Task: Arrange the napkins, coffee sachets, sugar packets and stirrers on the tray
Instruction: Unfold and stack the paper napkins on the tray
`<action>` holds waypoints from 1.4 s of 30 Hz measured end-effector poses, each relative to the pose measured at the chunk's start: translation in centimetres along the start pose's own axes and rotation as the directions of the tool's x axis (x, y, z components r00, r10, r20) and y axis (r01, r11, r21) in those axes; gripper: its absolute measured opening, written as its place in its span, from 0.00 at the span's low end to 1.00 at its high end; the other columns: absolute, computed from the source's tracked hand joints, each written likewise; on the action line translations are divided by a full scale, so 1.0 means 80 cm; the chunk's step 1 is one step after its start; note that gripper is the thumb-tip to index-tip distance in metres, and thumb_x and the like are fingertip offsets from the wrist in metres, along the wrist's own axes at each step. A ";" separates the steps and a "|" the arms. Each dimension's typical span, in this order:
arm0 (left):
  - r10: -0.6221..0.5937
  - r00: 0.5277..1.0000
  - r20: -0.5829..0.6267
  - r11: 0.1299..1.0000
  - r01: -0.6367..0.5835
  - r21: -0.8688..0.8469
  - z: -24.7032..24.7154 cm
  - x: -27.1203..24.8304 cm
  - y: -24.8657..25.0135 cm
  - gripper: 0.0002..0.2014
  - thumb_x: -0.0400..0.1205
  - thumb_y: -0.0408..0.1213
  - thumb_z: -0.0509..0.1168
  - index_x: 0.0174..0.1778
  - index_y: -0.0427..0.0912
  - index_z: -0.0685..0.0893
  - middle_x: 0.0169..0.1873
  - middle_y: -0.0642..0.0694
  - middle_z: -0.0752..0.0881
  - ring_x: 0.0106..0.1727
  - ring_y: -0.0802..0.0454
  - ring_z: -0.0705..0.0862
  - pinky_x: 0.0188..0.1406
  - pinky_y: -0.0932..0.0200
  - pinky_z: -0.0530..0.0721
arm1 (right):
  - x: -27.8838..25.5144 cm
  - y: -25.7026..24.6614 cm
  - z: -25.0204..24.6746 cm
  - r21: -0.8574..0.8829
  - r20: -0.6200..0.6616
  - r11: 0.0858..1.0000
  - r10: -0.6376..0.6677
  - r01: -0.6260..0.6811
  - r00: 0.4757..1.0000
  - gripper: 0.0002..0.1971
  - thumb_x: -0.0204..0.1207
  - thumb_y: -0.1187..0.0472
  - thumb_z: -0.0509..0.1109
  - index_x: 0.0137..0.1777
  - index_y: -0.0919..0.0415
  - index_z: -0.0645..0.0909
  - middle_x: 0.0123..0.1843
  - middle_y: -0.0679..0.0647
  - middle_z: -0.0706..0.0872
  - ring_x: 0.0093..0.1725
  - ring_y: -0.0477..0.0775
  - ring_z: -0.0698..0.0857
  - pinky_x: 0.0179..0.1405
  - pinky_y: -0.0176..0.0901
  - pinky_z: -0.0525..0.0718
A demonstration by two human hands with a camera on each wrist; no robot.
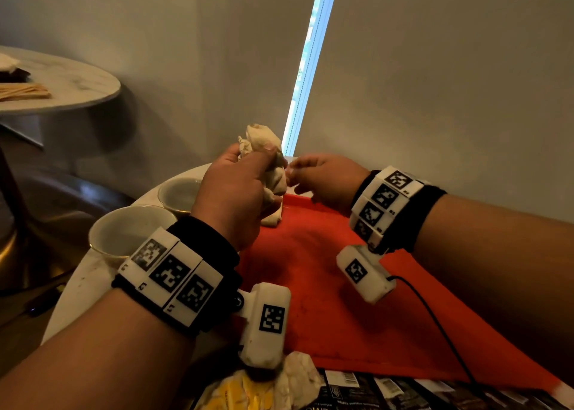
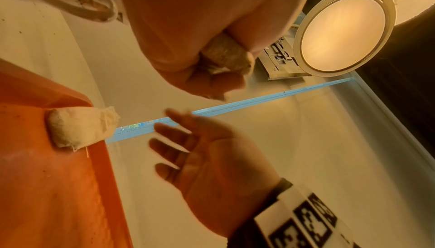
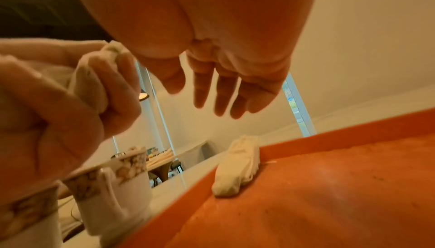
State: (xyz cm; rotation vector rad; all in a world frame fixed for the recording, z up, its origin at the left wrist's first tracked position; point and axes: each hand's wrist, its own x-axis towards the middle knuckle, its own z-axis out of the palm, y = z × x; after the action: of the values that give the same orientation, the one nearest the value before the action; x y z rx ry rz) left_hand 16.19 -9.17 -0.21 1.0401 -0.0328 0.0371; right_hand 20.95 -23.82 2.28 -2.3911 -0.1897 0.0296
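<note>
Between left fingers (image 1: 267, 158), rolled napkin (image 1: 264, 139).

Red-orange tray (image 1: 341, 301); cream napkins (image 1: 273, 217); 2 white cups (image 3: 127, 183) with brown floral bands; yellow packets (image 1: 239, 394); black sachets (image 1: 388, 391).

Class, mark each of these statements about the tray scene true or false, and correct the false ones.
1. The left hand grips a rolled napkin. True.
2. The right hand holds a cup. False: its fingers are spread and hold nothing.
3. One rolled napkin on the tray lies near the rim of the red tray. True.
4. The two cups stand on the tray. False: they stand on the table beside it.
</note>
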 end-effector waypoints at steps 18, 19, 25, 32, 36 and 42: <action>-0.052 0.987 0.152 0.991 0.032 0.131 -0.004 -0.001 -0.004 0.08 0.87 0.36 0.63 0.54 0.36 0.83 0.39 0.36 0.80 0.26 0.52 0.78 0.21 0.62 0.71 | -0.015 -0.023 -0.014 0.538 -0.139 0.827 -0.104 0.163 0.985 0.07 0.77 0.73 0.72 0.44 0.62 0.79 0.35 0.60 0.84 0.29 0.53 0.85 0.25 0.41 0.75; -0.053 0.987 0.150 0.990 0.032 0.138 -0.004 -0.001 -0.004 0.07 0.87 0.37 0.63 0.52 0.37 0.84 0.39 0.35 0.80 0.26 0.52 0.77 0.21 0.62 0.70 | -0.016 -0.023 -0.014 0.554 -0.135 0.816 -0.108 0.165 0.985 0.07 0.77 0.74 0.71 0.45 0.62 0.79 0.36 0.60 0.84 0.29 0.53 0.85 0.25 0.41 0.76; -0.065 0.990 0.126 0.988 0.046 0.149 -0.006 0.005 -0.009 0.07 0.87 0.39 0.64 0.50 0.40 0.85 0.39 0.36 0.82 0.27 0.51 0.77 0.19 0.63 0.72 | -0.017 -0.028 -0.013 0.529 -0.142 0.832 -0.110 0.169 0.984 0.05 0.78 0.73 0.70 0.48 0.64 0.83 0.35 0.59 0.85 0.28 0.50 0.84 0.25 0.39 0.75; 0.002 0.993 -0.116 1.000 0.000 0.017 -0.011 0.017 -0.007 0.08 0.87 0.39 0.65 0.56 0.41 0.86 0.28 0.48 0.84 0.23 0.58 0.81 0.19 0.64 0.73 | -0.005 -0.020 -0.028 0.530 -0.264 0.839 0.022 0.126 0.964 0.06 0.81 0.69 0.70 0.55 0.69 0.83 0.37 0.60 0.85 0.26 0.49 0.79 0.24 0.41 0.70; 0.135 0.978 -0.161 0.991 -0.135 0.014 -0.018 0.023 -0.005 0.23 0.81 0.41 0.66 0.69 0.30 0.79 0.39 0.47 0.83 0.32 0.53 0.83 0.28 0.57 0.81 | 0.009 0.001 -0.021 0.389 -0.216 0.921 0.123 -0.031 0.969 0.05 0.80 0.71 0.69 0.49 0.62 0.84 0.38 0.59 0.89 0.29 0.52 0.84 0.26 0.44 0.74; 0.147 0.977 -0.158 0.987 -0.155 -0.039 -0.021 0.030 -0.009 0.28 0.79 0.42 0.67 0.71 0.27 0.76 0.36 0.47 0.80 0.29 0.52 0.79 0.23 0.59 0.78 | 0.017 0.007 0.023 -0.006 0.132 0.971 0.238 -0.240 0.962 0.04 0.78 0.68 0.73 0.50 0.60 0.86 0.46 0.60 0.92 0.42 0.56 0.92 0.35 0.46 0.85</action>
State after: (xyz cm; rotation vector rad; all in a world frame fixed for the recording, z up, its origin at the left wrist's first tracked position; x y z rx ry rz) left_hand 18.61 -8.04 -1.60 0.9792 0.0279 0.2534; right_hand 22.23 -22.81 0.61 -2.3903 0.0395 0.3012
